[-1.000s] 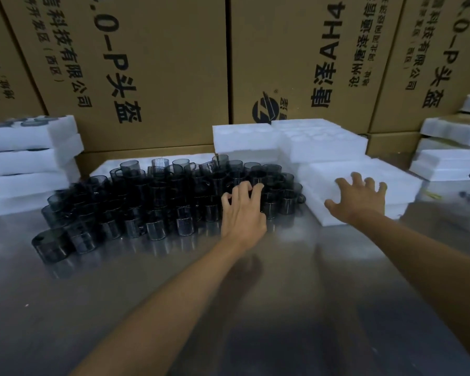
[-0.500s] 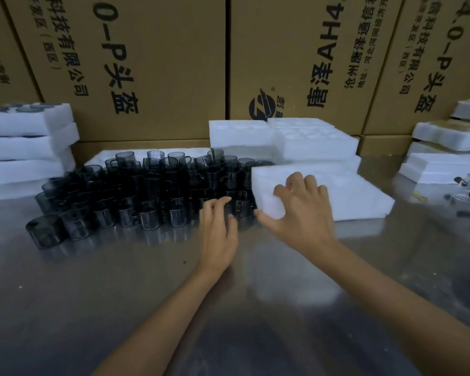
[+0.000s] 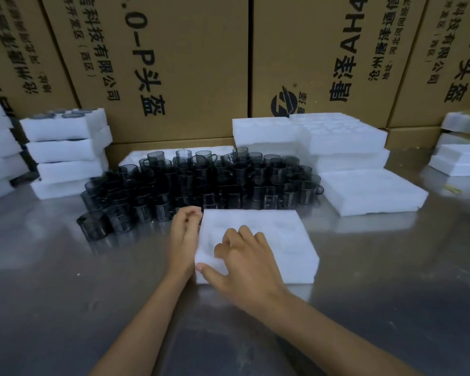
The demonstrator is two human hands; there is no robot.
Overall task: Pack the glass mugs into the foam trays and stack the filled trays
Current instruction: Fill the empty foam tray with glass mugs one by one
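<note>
The cardboard boxes point(image 3: 179, 66) bear sideways black print: "有限公司", "头盔", "AH4".

The shiny metal tabletop point(image 3: 65, 308) carried a dense cluster of dark glass mugs point(image 3: 201, 183); a white foam tray point(image 3: 277, 240) lay just before them; stacked foam trays point(image 3: 65, 153) stood left, more trays point(image 3: 364, 194) right.
</note>
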